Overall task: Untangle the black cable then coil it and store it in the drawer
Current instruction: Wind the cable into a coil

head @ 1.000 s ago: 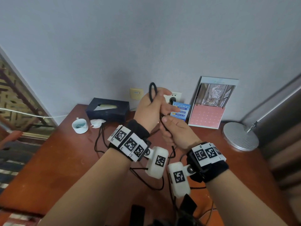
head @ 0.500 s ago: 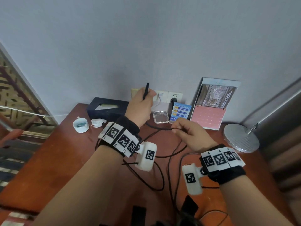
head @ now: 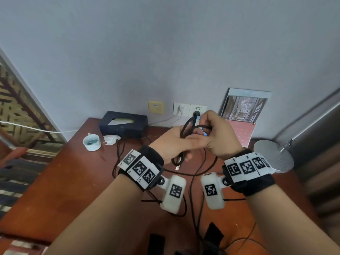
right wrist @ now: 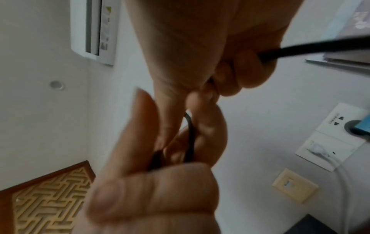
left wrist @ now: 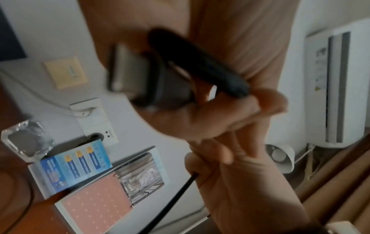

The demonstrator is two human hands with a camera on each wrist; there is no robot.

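The black cable stands in a couple of loops above the red-brown table. My left hand grips the loops in its fist. The cable's metal USB plug hangs just below that fist and shows blurred and close in the left wrist view as the plug. My right hand touches the left hand from the right and pinches a strand of cable. The rest of the cable trails down onto the table. No drawer is in view.
A dark tissue box, a white cup and crumpled tissue sit at the back left. A picture booklet leans on the wall by the sockets. A lamp base stands right. A glass ashtray is near the sockets.
Half a second ago my hands were apart with the cable stretched between them. They have come together, and another loop now lies in the left hand.
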